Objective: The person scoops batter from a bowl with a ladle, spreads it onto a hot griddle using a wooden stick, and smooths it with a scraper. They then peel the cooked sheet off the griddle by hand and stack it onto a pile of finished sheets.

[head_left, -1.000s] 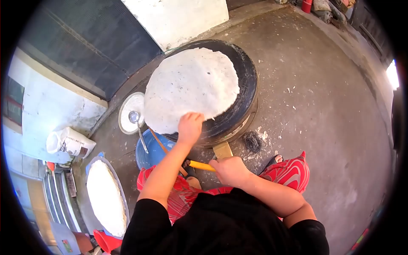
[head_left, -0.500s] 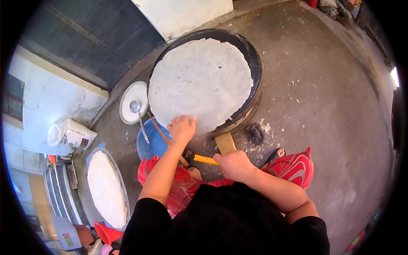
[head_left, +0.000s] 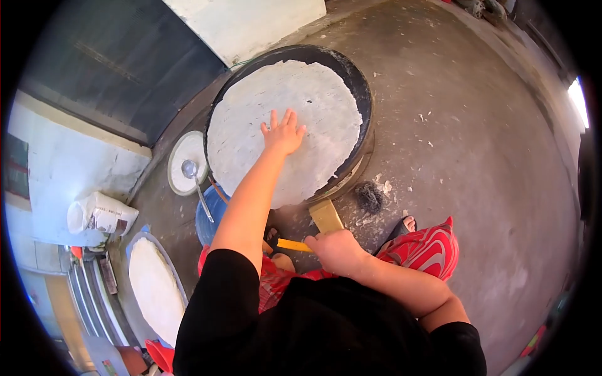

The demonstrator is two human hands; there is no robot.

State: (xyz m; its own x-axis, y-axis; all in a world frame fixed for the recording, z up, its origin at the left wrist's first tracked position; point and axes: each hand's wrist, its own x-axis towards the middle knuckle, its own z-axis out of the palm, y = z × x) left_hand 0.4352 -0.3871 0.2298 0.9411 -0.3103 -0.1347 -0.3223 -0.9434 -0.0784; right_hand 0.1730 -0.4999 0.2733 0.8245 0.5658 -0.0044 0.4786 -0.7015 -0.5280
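Note:
A wide, thin, pale sheet (head_left: 251,106) lies in a large round black pan (head_left: 359,81), with a few small holes and ragged edges. My left hand (head_left: 285,134) is over the middle of the sheet, fingers spread and nothing held; whether it touches the sheet I cannot tell. Lower down, my right hand (head_left: 337,250) is closed round the end of a yellow handle (head_left: 293,245). The far end of that handle is hard to make out near my foot. A flat tan block (head_left: 326,216) juts from the pan's base just above my right hand.
Left of the pan, a metal ladle (head_left: 190,169) rests across a white-topped round container (head_left: 179,151), beside a blue basin (head_left: 208,219). More pale sheets (head_left: 153,282) lie on a tray at lower left, below a white bucket (head_left: 103,214). A dark fibrous clump (head_left: 369,197) and scraps lie on the floor.
My left hand has moved up from the sheet's near edge to its middle, and its fingers have spread. My right hand keeps hold of the yellow handle. The whole view has shifted slightly.

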